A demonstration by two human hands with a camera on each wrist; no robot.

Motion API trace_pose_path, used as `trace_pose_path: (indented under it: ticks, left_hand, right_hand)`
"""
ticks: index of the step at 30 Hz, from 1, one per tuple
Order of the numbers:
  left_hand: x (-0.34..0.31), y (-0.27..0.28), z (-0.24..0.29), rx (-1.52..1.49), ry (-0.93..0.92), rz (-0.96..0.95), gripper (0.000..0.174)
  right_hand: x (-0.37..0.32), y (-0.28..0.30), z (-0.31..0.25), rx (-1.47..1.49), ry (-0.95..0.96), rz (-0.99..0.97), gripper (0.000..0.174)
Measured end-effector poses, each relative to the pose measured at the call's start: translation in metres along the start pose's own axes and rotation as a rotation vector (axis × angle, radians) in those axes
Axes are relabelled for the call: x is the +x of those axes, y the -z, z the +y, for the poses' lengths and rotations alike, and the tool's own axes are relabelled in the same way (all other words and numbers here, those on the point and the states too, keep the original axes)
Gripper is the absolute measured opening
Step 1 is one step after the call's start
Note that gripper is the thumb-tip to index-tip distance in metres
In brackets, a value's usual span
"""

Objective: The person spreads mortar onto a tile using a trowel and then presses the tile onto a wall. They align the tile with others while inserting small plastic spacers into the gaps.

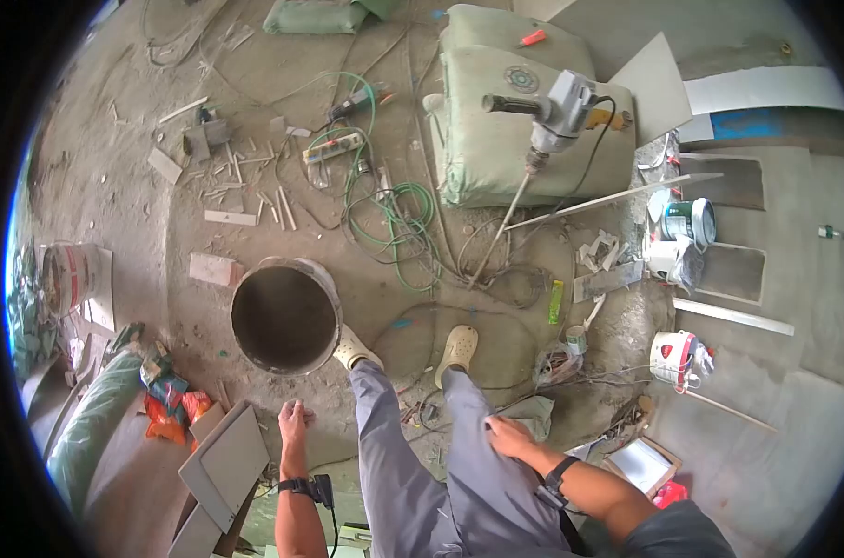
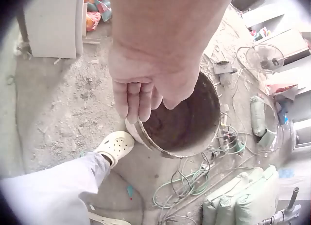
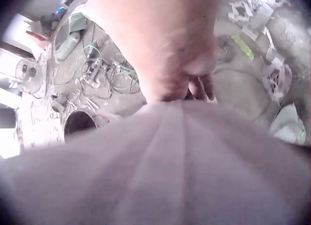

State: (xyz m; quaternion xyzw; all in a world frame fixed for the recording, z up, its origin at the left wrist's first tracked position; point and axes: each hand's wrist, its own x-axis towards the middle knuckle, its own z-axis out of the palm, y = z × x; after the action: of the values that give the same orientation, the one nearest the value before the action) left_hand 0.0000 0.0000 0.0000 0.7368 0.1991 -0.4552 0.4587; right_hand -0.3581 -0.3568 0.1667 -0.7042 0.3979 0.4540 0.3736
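Left hand hangs relaxed, holding nothing, near the round bucket, which stands toward the left edge of the floor, beside a cream clog; right hand touches the grey trousers, grip unclear

From above, the head camera faces down; both nearer wrist views share its bucket.

No wording could be read. The right white bucket bore a red label; red print on the left bucket was too small to tell.
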Motion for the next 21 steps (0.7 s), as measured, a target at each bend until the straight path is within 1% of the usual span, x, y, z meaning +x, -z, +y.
trace_pose_path:
  ticks: [2,3,5,6,7,8,9,11,14,18,20,21]
  left_hand:
    - [-0.004,-0.01,-0.004,0.035,0.022,-0.003,0.025]
    - [-0.002,0.046,-0.002,0.096,0.028,0.045,0.026]
    - [-0.001,0.045,-0.003,0.121,0.068,0.081,0.026]
    - [0.006,0.047,-0.002,0.105,0.078,0.1,0.027]
    - [0.008,0.065,-0.012,0.072,0.09,0.129,0.028]
    - [0.015,0.07,-0.021,0.029,0.098,0.128,0.029]
    - [0.016,0.069,-0.018,0.024,0.099,0.132,0.029]
    - [0.021,0.06,-0.005,0.021,0.123,0.086,0.031]
    - [0.027,0.055,0.002,-0.033,0.084,0.063,0.034]
    - [0.043,0.069,-0.001,-0.084,0.125,0.104,0.032]
    - [0.064,0.08,-0.019,-0.177,0.179,0.13,0.044]
    - [0.071,0.084,-0.023,-0.181,0.181,0.137,0.044]
  right_hand:
    - [-0.016,0.012,-0.016,-0.052,0.192,0.068,0.051]
    - [0.006,-0.015,-0.057,-0.051,0.259,0.006,0.051]
    - [0.023,-0.025,-0.071,0.238,0.264,0.071,0.046]
    - [0.029,-0.019,-0.088,0.238,0.296,0.037,0.046]
    - [0.026,-0.004,-0.113,0.326,0.272,0.068,0.045]
    - [0.025,0.008,-0.122,0.403,0.227,0.121,0.043]
    - [0.03,0.009,-0.12,0.399,0.23,0.118,0.043]
    - [0.043,0.008,-0.11,0.399,0.198,0.178,0.043]
    - [0.047,0.011,-0.107,0.356,0.148,0.156,0.043]
    - [0.045,0.01,-0.116,0.326,0.13,0.112,0.043]
    - [0.045,0.01,-0.121,0.336,0.121,0.104,0.042]
    - [0.045,0.007,-0.121,0.331,0.124,0.098,0.042]
